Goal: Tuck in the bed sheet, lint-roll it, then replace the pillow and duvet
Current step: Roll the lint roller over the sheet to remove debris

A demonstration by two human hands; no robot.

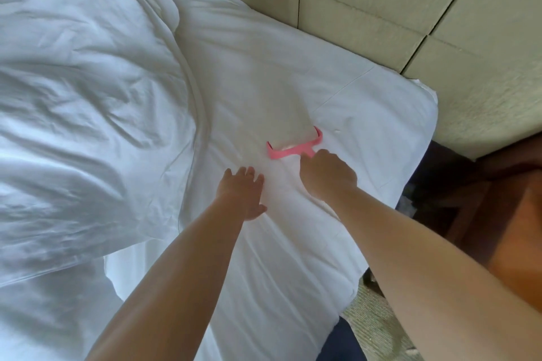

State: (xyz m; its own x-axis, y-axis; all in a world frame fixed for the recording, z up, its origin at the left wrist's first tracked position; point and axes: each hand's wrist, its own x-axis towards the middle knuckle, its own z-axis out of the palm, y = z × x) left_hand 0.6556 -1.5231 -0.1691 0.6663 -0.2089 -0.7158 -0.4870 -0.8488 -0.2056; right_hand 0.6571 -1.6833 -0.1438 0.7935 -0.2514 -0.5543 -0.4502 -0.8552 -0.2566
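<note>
A white bed sheet [293, 82] covers the mattress from the middle to the right of the view. A pink lint roller [293, 149] lies flat on the sheet near the middle. My right hand [327, 174] grips its handle, fingers curled round it. My left hand [242, 192] presses flat on the sheet just left of the roller, fingers spread. A crumpled white duvet [88, 97] is piled over the left half of the bed. No pillow shows apart from this white bedding.
A beige padded headboard [381, 3] runs along the far side and right. A wooden bedside table [504, 214] stands at the right, close to the mattress corner. Patterned carpet [378, 325] shows below the bed edge.
</note>
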